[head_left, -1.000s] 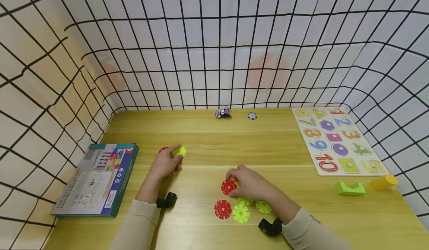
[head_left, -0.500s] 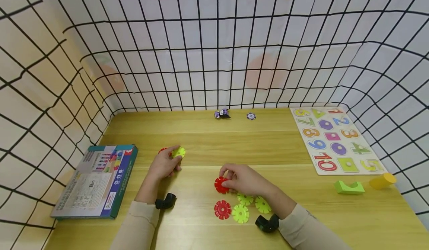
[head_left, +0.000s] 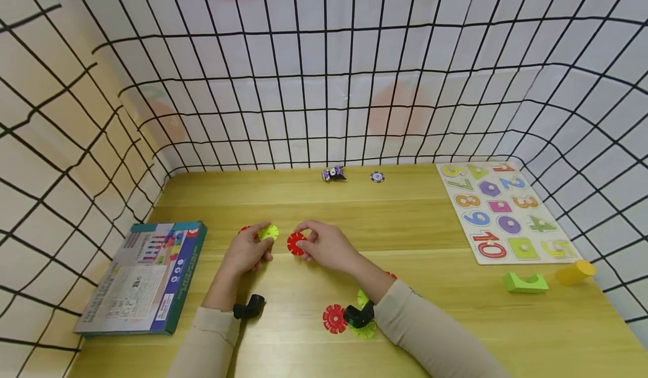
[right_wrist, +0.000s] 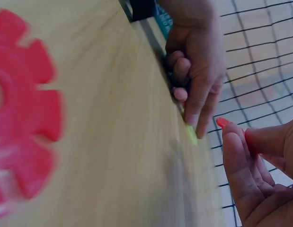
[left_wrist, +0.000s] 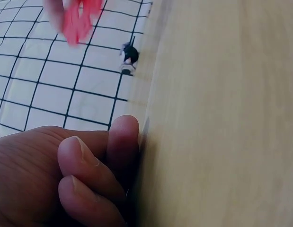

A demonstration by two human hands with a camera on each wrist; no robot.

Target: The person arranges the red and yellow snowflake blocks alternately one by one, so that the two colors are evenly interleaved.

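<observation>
A: Where's the red disc (head_left: 294, 244)?

B: Up off the desk (head_left: 425, 220), pinched near its rim between the thumb and fingers of the right hand (head_left: 329, 247). Just beside it, with a gap between, the left hand (head_left: 243, 253) pinches a yellow disc (head_left: 269, 232) down at the desk – thumb and forefinger on it, the other fingers curled in.

A: What worries you there?

B: The hold on the red one, mostly. Only a small part of the rim is covered, so a bump against the yellow disc could twist it round or pop it loose. The rims are notched too, and teeth meeting at an odd angle could catch or skid.

A: And by the left hand?

B: A second red disc (head_left: 244, 229) peeks out past it. I can't tell whether it's joined to the yellow one; if it's loose, a small shift of those fingers could push it away.

A: Anything nearer the person?

B: A loose red disc (head_left: 333, 319) and some yellow pieces (head_left: 367, 332) lie beneath or beside the right wrist – lowering that forearm could let the sleeve (head_left: 420, 319) or wrist camera (head_left: 359, 315) scatter them.
</observation>
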